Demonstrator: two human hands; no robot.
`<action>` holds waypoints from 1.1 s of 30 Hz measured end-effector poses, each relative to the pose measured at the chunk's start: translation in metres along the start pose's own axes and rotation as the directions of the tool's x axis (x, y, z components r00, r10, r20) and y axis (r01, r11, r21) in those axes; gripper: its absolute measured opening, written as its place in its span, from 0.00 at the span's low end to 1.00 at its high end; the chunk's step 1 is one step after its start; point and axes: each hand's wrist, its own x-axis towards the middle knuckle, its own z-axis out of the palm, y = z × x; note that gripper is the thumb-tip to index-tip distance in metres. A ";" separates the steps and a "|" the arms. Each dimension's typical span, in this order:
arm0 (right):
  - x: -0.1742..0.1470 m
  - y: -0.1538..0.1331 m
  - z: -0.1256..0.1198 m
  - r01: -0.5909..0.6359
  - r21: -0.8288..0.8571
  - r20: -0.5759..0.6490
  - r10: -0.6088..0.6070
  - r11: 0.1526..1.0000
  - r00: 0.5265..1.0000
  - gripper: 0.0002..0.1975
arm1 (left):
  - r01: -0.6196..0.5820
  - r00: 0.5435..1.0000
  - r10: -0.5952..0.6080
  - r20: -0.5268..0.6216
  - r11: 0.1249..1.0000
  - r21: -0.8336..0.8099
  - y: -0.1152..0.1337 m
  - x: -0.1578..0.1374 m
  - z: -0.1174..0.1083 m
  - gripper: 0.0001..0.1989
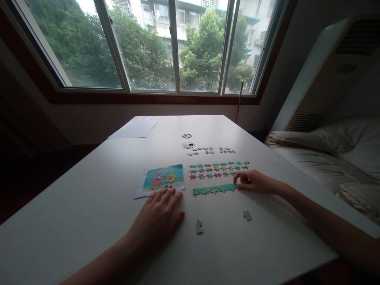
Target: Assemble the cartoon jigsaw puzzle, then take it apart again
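left forearm fills lower left, left hand loosely spread along cartoon print; right hand, centre-right, curls thumb and forefinger at knob-edged green jigsaw strip, grip unclear.

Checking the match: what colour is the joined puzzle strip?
The strip is mostly green, best seen in the head view.

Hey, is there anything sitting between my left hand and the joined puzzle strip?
Nothing visible: only bare white tabletop separates your left hand from the near, left end of the joined puzzle strip. Your right hand is at its right end.
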 end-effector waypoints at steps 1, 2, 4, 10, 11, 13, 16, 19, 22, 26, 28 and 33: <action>0.000 0.000 0.000 0.001 0.002 0.001 -0.001 1.000 1.000 0.12 | -0.004 1.000 0.004 -0.009 1.000 -0.002 0.000 0.000 0.000 0.21; 0.000 0.000 0.000 0.002 0.002 0.002 -0.002 1.000 1.000 0.12 | -0.010 1.000 0.009 -0.019 1.000 -0.006 -0.001 0.000 0.000 0.21; 0.000 0.000 0.000 0.002 0.001 0.003 -0.002 1.000 1.000 0.12 | -0.033 0.999 0.033 -0.030 0.999 -0.015 -0.002 -0.001 0.001 0.20; 0.000 -0.003 0.000 0.002 0.004 0.004 -0.002 1.000 1.000 0.12 | -0.116 0.993 0.113 -0.042 0.991 -0.070 -0.004 0.001 0.001 0.18; 0.000 -0.003 -0.001 0.001 0.005 0.004 -0.001 1.000 1.000 0.12 | -0.120 0.992 0.117 -0.043 0.990 -0.078 -0.004 0.001 0.001 0.18; 0.000 -0.003 -0.001 0.000 0.005 0.004 0.000 1.000 1.000 0.12 | -0.121 0.992 0.118 -0.039 0.988 -0.094 -0.003 0.001 0.000 0.18; 0.001 -0.003 0.000 0.001 0.000 -0.003 -0.001 1.000 1.000 0.12 | -0.158 0.987 0.156 -0.026 0.977 -0.144 -0.002 0.002 0.000 0.19; 0.001 -0.004 -0.002 0.004 -0.020 0.003 -0.004 1.000 1.000 0.13 | -0.227 0.973 0.228 -0.023 0.949 -0.218 0.000 0.003 -0.002 0.19; 0.005 -0.006 -0.010 -0.009 -0.070 -0.021 0.008 0.998 1.000 0.14 | -0.252 0.967 0.256 -0.022 0.932 -0.262 0.000 0.004 -0.003 0.19; 0.024 0.004 -0.033 -0.047 -0.138 -0.078 0.036 0.989 0.996 0.17 | -0.252 0.967 0.253 -0.032 0.927 -0.276 0.002 0.004 -0.007 0.18; 0.040 0.017 -0.048 -0.073 -0.218 -0.128 0.045 0.973 0.991 0.17 | -0.251 0.967 0.251 -0.035 0.928 -0.275 0.004 0.004 -0.008 0.17; 0.089 0.053 -0.079 -0.208 -0.335 -0.224 0.136 0.919 0.965 0.12 | -0.259 0.966 0.256 -0.049 0.925 -0.278 0.005 0.004 -0.010 0.16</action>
